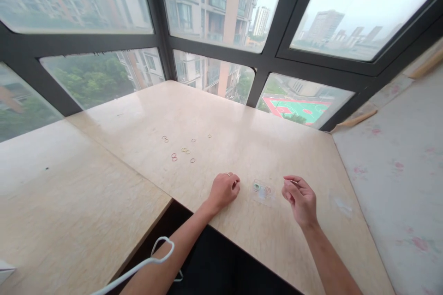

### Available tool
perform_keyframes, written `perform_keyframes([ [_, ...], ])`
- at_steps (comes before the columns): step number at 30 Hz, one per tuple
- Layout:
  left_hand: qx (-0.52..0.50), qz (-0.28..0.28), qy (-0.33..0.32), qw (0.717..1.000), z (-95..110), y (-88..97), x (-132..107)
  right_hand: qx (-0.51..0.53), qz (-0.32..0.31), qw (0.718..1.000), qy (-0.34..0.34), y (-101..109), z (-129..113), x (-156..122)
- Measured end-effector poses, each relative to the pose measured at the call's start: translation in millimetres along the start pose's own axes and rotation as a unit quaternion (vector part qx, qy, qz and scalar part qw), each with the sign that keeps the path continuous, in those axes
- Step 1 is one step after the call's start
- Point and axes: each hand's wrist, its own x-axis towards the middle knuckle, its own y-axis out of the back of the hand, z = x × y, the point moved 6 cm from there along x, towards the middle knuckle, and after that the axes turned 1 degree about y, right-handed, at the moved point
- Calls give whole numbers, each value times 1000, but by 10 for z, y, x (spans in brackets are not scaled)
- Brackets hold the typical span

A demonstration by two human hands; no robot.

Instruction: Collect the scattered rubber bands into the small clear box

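A small clear plastic box lies on the counter between my two hands. Inside it I can see a green ring-shaped piece and some reddish rings. My left hand rests on the counter just left of the box, fingers curled under, and whatever they may hold is hidden. To the right of the box, my right hand is raised a little with thumb and fingers pinched together. Anything in that pinch is too small to make out. Farther off lie thin rings: a red pair, yellowish ones and several more scattered around.
The pale marbled counter meets dark-framed windows at the back and a flowered wall on the right. A crumpled clear wrapper lies near that wall. A white cable loops over my left forearm.
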Motion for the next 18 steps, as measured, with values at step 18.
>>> perform_keyframes([
  [18, -105, 15, 50, 993, -165, -55, -25, -399, -441, 784, 178, -2971, -152, 53],
])
